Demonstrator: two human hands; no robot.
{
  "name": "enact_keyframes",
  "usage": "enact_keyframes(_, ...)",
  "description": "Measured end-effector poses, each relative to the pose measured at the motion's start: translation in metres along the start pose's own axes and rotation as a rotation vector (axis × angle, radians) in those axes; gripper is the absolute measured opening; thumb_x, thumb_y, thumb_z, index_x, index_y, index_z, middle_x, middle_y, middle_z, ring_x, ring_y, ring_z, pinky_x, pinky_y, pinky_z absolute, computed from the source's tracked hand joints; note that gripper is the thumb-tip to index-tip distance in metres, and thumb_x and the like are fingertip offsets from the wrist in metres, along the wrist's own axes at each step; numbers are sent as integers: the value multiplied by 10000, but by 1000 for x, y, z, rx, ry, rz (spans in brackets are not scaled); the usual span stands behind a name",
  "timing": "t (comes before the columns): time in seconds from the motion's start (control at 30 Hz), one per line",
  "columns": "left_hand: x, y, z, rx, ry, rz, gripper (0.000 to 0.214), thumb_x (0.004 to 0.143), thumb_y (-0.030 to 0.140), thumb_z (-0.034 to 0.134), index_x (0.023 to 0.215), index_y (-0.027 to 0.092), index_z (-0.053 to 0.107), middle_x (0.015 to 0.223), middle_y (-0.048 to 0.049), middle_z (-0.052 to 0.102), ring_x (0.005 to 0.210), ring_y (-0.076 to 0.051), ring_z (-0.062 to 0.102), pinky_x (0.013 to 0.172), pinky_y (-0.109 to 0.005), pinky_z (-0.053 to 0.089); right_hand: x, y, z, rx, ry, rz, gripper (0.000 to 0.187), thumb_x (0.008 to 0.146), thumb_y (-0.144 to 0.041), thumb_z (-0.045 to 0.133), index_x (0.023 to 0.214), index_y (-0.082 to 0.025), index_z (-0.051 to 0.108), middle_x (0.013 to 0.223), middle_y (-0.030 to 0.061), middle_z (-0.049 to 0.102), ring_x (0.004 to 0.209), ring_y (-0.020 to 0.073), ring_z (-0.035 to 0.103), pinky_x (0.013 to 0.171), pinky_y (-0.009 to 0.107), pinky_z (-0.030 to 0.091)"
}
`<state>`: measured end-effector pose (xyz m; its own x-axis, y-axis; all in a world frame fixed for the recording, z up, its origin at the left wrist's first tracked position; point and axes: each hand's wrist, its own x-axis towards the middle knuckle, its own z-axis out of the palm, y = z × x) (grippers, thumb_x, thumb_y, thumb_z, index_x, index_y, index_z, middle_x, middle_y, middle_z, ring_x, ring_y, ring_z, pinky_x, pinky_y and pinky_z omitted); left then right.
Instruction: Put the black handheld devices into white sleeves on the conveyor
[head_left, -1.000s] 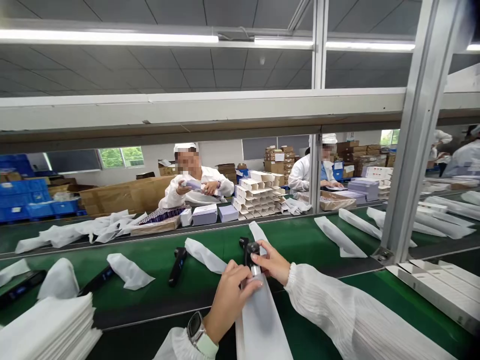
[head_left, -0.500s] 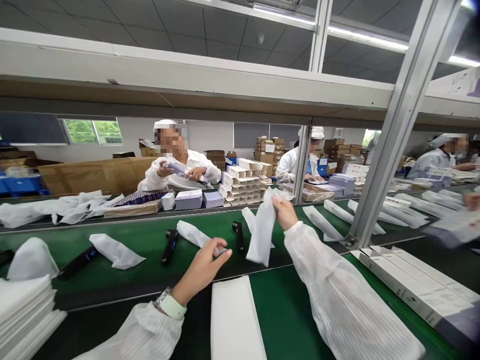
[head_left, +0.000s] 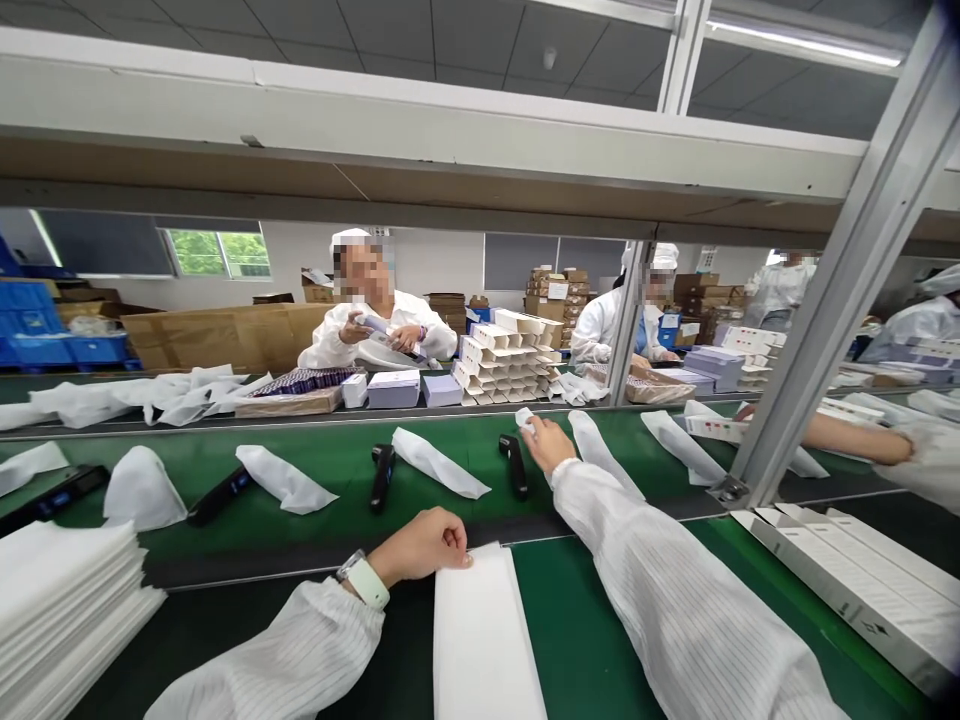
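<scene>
My left hand rests curled at the near edge of the green conveyor belt, its fingertips closed on the top corner of a flat white pouch lying in front of me. My right hand reaches out over the belt with its fingers pinched on the white end of a pouch. Just right of that hand lies a long white pouch. A black handheld device lies on the belt just left of it.
More black devices and white pouches lie along the belt. A stack of pouches sits near left, long boxes near right. A slanted metal post stands right. A co-worker's arm reaches in; people work opposite.
Both hands were slipping a black device into a pouch. My right hand lifted the pouch, carried it out and lowered it to the belt. My left hand returned to the flat pouch.
</scene>
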<state>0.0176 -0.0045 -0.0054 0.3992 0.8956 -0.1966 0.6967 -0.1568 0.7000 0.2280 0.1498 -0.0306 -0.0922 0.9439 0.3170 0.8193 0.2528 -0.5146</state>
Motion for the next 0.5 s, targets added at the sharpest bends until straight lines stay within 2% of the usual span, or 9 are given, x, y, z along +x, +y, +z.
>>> enact_keyframes(0.1,-3,3,0,33,58,38,274,652,420,527,612,150,561,610,9,509,592,-127,464,508,-215,316,-5,-11,18,27,-113,35,437,684,-433,541,1038,-181,495,927,115,540,932,262,478,781,362,332)
enact_keyframes(0.23,-9,7,1,107,96,91,314,715,426,438,592,162,554,590,15,482,559,-120,434,470,-216,271,-4,0,29,115,-141,86,400,660,-267,588,1039,-189,488,853,85,554,839,228,530,743,353,360)
enact_keyframes(0.37,-8,9,5,179,120,105,236,625,401,557,603,167,554,624,21,497,577,-127,455,461,-207,278,-5,17,24,274,-68,157,344,661,-211,554,999,-174,504,818,84,548,876,252,524,783,393,345)
enact_keyframes(0.5,-6,11,12,178,208,145,228,688,369,497,607,167,565,748,-5,521,679,-150,488,549,-224,334,-15,30,8,561,-21,179,407,645,-294,539,1029,-188,457,779,45,542,874,243,530,785,407,368)
